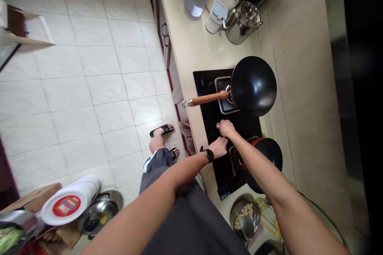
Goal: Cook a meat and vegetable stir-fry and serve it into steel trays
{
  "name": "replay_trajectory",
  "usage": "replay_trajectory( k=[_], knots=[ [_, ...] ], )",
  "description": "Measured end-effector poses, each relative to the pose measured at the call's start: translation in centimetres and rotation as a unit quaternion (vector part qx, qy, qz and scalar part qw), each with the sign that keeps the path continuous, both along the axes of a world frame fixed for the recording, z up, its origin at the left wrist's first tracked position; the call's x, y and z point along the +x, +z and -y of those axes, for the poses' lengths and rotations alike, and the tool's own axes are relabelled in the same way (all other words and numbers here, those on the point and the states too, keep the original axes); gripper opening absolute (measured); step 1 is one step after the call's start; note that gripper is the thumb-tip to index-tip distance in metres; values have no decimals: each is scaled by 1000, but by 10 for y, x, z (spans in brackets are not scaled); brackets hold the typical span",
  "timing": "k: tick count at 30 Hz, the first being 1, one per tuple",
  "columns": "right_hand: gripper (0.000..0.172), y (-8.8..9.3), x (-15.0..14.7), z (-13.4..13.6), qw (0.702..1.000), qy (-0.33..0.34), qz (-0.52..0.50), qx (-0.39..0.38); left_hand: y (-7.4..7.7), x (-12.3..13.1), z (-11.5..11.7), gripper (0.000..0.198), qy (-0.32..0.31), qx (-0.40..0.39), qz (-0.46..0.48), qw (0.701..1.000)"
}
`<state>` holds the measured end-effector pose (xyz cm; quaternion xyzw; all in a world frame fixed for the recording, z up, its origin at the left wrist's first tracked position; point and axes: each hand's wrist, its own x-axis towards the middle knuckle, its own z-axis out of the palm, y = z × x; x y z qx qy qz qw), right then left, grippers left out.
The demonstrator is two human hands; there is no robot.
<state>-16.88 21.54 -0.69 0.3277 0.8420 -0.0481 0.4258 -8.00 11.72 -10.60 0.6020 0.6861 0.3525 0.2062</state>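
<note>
1. Currently, in the head view, which is the only one, the right hand (226,128) is bent like a loose fist over the black stove (206,85); its fingertips seem to pinch a small knob (218,125).
2. The left hand (219,147), with a dark watch (209,155) at the wrist, is just beside the right one. Its fingers are curled inward; whether they hold something, I cannot tell.
3. On the right hand's other side, away from the left hand, there is the black wok (253,85) by a burner grate (224,87), its wooden handle (206,99) passing above it.
4. Under the right forearm, partly covered, is a red-and-black pan (271,153). Farther past this forearm, a steel pot (233,211) contains pale food pieces (244,212).
5. As I judge, both pans are already placed and the knob is already reached. No food is visible inside the wok, so this part seems not yet done. Whether a flame burns, I cannot tell.
</note>
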Motion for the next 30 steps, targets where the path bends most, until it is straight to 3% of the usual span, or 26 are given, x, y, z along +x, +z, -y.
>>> replay_trajectory(
  k=[7, 16, 30],
  knots=[
    [36, 0, 6, 9, 997, 72, 7, 41, 4, 7, 3, 29, 60, -4, -56, 997],
    [36, -5, 1, 9, 990, 114, 46, 65, 20, 0, 14, 30, 49, -17, -72, 996],
    [39, -6, 5, 7, 989, 121, 45, 65, 18, 2, 15, 33, 43, -7, -75, 996]
  ],
)
